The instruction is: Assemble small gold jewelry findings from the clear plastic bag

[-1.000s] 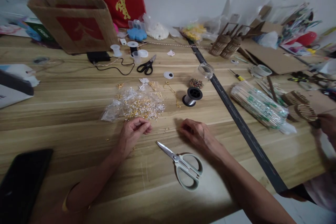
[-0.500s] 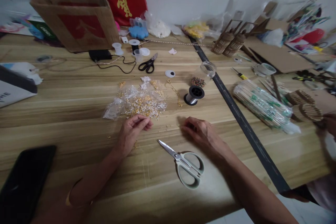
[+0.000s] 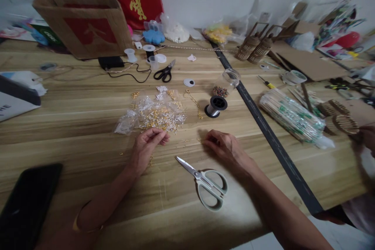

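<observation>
The left hand [image 3: 150, 144] is held low at the near edge of the gold and silver findings [image 3: 159, 119]. Its thumb and forefinger are drawn close together, but whether they meet, or whether anything is pinched there, cannot be told. The right hand [image 3: 224, 146] is rested on the table [image 3: 131, 211] with its fingers curled inward; its fingertips are lost in shadow, so its grip cannot be told either. A gold sliver [image 3: 199, 140] is seen just beside those fingertips.

In the gap between the two hands, tiny gold bits [image 3: 186, 140] are laid out. On the near side of that gap, pale-handled scissors [image 3: 202, 181] are placed, their closed tip pointed away toward the left. A few gold beads [image 3: 151, 161] are scattered by the left wrist.

Beyond the right hand, a wire spool [image 3: 216, 106] is stood, with a jar [image 3: 233, 80] of coloured beads behind it and a gold chain [image 3: 193, 103] laid to its left. Black scissors [image 3: 165, 72] are set down past the findings. To the right of the right hand, across a dark strip [image 3: 263, 133], bagged sticks [image 3: 293, 115] are laid. Well left of the left hand, a phone [image 3: 29, 207] is placed.
</observation>
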`<state>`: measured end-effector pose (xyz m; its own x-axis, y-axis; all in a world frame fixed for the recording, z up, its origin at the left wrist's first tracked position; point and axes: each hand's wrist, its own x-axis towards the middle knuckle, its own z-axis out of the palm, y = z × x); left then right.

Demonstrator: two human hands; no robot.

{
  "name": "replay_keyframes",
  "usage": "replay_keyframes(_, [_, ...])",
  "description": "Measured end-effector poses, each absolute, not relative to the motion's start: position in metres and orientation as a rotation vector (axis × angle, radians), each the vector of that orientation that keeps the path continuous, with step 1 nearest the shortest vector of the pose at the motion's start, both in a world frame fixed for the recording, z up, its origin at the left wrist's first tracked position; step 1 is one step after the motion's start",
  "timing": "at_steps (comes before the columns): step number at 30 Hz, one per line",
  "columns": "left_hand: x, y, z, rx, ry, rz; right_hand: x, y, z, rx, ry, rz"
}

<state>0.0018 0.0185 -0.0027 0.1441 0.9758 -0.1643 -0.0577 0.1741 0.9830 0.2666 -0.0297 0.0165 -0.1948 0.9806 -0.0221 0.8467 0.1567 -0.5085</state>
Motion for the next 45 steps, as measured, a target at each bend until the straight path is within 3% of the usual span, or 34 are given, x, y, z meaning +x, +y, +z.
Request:
replay_keyframes(16, [0.004, 0.018, 0.003, 1.123, 1.147, 1.002, 0.274, -0.027, 0.014, -1.774, -2.123, 0.650])
replay_keyframes(31, [0.006, 0.009, 0.011, 1.419, 1.130, 1.011, 0.254, -0.022, 0.051, -1.528, -1.984, 0.657])
replay_keyframes(35, [0.008, 0.007, 0.008, 1.458, 1.108, 1.050, 0.227, -0.017, 0.052, -1.421, -1.932, 0.894])
replay_keyframes(42, [0.009, 0.002, 0.006, 1.484, 1.077, 1.135, 0.179, -0.009, 0.032, -1.041, -1.446, 1.624])
replay_keyframes(45, [0.008, 0.002, 0.005, 1.473, 1.095, 1.141, 0.170, -0.007, 0.028, -0.983, -1.340, 1.732])
